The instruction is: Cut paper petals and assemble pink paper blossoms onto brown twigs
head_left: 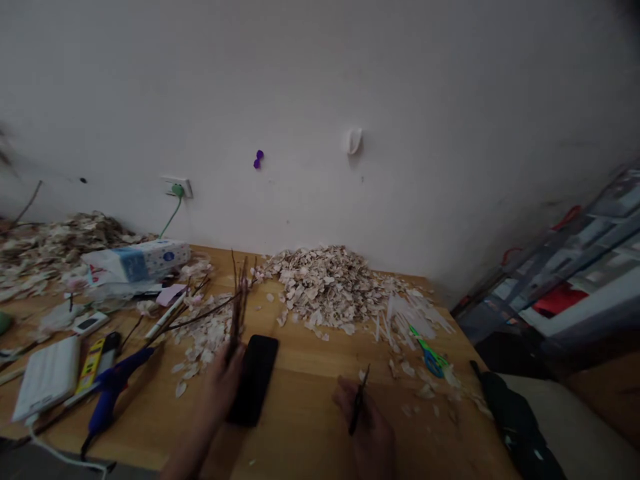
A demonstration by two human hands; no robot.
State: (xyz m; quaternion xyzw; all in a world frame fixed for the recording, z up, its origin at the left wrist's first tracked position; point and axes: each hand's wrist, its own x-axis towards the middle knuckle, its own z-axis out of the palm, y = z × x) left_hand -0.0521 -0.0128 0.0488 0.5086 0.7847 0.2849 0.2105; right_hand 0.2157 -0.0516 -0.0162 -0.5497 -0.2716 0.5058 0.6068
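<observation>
My left hand point(225, 380) is closed around a bundle of thin brown twigs point(239, 307), which stands nearly upright above the table. Just right of that hand lies a black smartphone point(255, 377), flat on the wood. In my right hand point(369, 427) is a small dark pointed tool point(358, 403), its tip up; blur hides its exact kind. A large heap of dry pale petals point(330, 287) sits beyond both hands against the wall. More loose petals point(207, 340) are scattered behind my left hand.
A blue glue gun point(113, 393), a white power strip or box point(47, 377), a yellow-cased tool point(91, 363) and a tissue pack point(140, 260) crowd the left. Green-and-blue scissors point(431, 357) and clear glue sticks point(410, 313) lie right. A shelf point(575, 267) stands beyond the table's right edge.
</observation>
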